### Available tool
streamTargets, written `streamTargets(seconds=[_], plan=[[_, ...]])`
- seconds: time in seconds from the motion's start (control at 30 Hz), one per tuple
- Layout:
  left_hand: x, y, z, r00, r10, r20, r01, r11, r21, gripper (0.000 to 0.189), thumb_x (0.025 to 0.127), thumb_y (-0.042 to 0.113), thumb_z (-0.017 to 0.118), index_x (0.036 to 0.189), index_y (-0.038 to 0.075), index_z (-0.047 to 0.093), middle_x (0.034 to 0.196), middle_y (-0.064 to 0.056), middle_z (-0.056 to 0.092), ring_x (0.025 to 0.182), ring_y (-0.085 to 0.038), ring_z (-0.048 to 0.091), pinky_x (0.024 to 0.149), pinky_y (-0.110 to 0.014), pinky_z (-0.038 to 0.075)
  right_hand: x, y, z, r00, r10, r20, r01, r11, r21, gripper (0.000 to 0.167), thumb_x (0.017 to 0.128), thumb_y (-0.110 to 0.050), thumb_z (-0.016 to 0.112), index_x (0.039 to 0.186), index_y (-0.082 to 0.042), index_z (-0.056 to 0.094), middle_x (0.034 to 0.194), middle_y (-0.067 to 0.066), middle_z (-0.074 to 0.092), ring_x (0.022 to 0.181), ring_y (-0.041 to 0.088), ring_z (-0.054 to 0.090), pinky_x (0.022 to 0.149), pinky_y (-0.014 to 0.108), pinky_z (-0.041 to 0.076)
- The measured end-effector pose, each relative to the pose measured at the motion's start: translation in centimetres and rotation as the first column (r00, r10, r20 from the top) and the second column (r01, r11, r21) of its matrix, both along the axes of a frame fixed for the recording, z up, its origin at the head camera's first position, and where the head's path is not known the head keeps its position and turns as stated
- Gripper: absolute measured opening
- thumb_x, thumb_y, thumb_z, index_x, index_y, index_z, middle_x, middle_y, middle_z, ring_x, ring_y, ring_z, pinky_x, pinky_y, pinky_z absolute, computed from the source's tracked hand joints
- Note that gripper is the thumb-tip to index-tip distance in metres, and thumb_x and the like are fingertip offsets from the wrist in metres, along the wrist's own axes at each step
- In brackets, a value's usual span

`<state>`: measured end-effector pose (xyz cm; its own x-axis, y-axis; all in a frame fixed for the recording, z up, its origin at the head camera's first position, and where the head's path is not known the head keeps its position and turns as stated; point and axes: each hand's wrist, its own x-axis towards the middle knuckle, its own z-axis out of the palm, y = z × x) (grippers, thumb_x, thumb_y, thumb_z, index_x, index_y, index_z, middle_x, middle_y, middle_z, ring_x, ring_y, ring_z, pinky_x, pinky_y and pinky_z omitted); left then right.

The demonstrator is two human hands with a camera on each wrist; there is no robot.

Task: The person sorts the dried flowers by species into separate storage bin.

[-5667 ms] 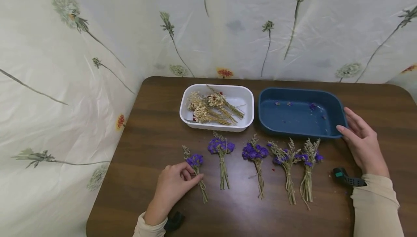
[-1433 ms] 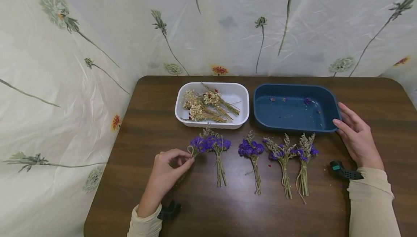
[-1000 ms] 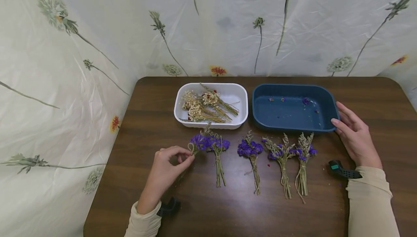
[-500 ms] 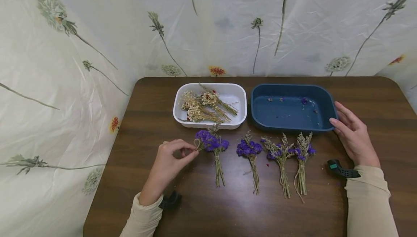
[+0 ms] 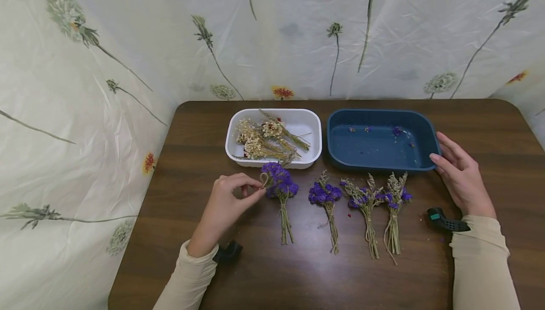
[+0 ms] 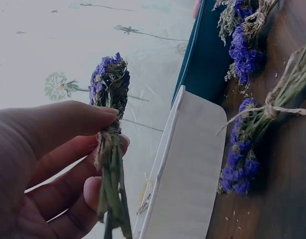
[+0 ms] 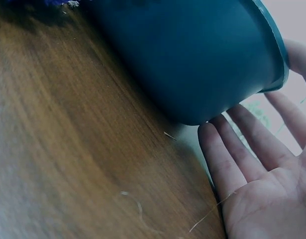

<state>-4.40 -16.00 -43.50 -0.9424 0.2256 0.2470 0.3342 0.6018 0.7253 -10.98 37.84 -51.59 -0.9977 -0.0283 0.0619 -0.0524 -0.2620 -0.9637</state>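
Behind everything, a pale flower-printed sheet [image 5: 272, 59] is hung down to the far edge of a brown wood-grain table [image 5: 183, 177]; on it a blue tray [image 5: 370, 154] is set at the right, with a smaller white tray [image 5: 304, 119] placed just beside it; the blue tray's right end is touched by the right hand [image 5: 461, 180], whose fingers are held nearly straight along the outer wall; by the left hand [image 5: 227, 206] a tied purple bunch [image 6: 109, 89] is pinched narrowly between thumb and fingers, raised off the table in front of the white tray, its blossoms seen overlapping the leftmost of four similar bunches [image 5: 325, 193] laid in a row; the step in hand is judged to be the shifting of this single bunch, and by the next move a light, steady pinch, kept clear of tray and neighbour, would be called for; cream dried bunches [image 5: 255, 146] are held in the white tray, and scattered purple scraps [image 5: 397, 131] in the blue one.
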Motion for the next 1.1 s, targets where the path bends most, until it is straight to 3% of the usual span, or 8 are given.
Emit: streamTargets(seconds=[0.37, 0.57, 0.7, 1.1], plan=[[-1.1, 1.4, 0.4, 0.998, -0.056, 0.002, 0.056, 0.998, 0.026, 0.004, 0.087, 0.02, 0.084, 0.091, 0.019, 0.083, 0.075, 0.012, 0.071, 0.065, -0.002, 0.054, 0.079, -0.032, 0.032, 0.1, 0.1, 0.0, 1.0, 0.014, 0.009, -0.014, 1.0, -0.002, 0.061, 0.103, 0.007, 0.051, 0.161, -0.008, 0.037, 0.147, 0.001, 0.056, 0.121, 0.003, 0.066, 0.091, 0.014, 0.055], [-1.7, 1.9, 0.4, 0.996, -0.088, -0.014, 0.088, 0.995, 0.048, 0.004, 0.088, 0.018, 0.083, 0.092, 0.017, 0.082, 0.075, 0.01, 0.07, 0.065, -0.005, 0.054, 0.075, -0.034, 0.044, 0.1, 0.2, 0.0, 1.0, 0.025, 0.001, -0.025, 1.0, -0.001, 0.061, 0.104, 0.006, 0.052, 0.161, -0.008, 0.036, 0.149, 0.002, 0.055, 0.123, 0.004, 0.065, 0.093, 0.014, 0.055], [-2.2, 2.4, 0.3, 0.994, -0.107, 0.006, 0.106, 0.99, 0.097, 0.006, 0.088, 0.013, 0.083, 0.093, 0.016, 0.082, 0.077, 0.007, 0.072, 0.066, -0.007, 0.055, 0.063, -0.036, 0.05, 0.2, 0.2, 0.0, 1.0, 0.02, 0.013, -0.02, 1.0, 0.007, 0.061, 0.104, 0.004, 0.053, 0.161, -0.009, 0.036, 0.149, 0.0, 0.055, 0.123, 0.003, 0.064, 0.093, 0.013, 0.054], [-3.7, 4.6, 0.7, 0.991, -0.132, 0.007, 0.13, 0.982, 0.134, 0.005, 0.088, 0.015, 0.083, 0.093, 0.013, 0.083, 0.079, 0.004, 0.076, 0.061, -0.007, 0.052, 0.059, -0.022, 0.044, 0.3, 0.1, 0.1, 1.0, 0.013, 0.027, -0.014, 0.999, 0.04, 0.061, 0.104, 0.001, 0.053, 0.161, -0.011, 0.036, 0.153, 0.0, 0.051, 0.125, 0.001, 0.061, 0.094, 0.011, 0.053]])
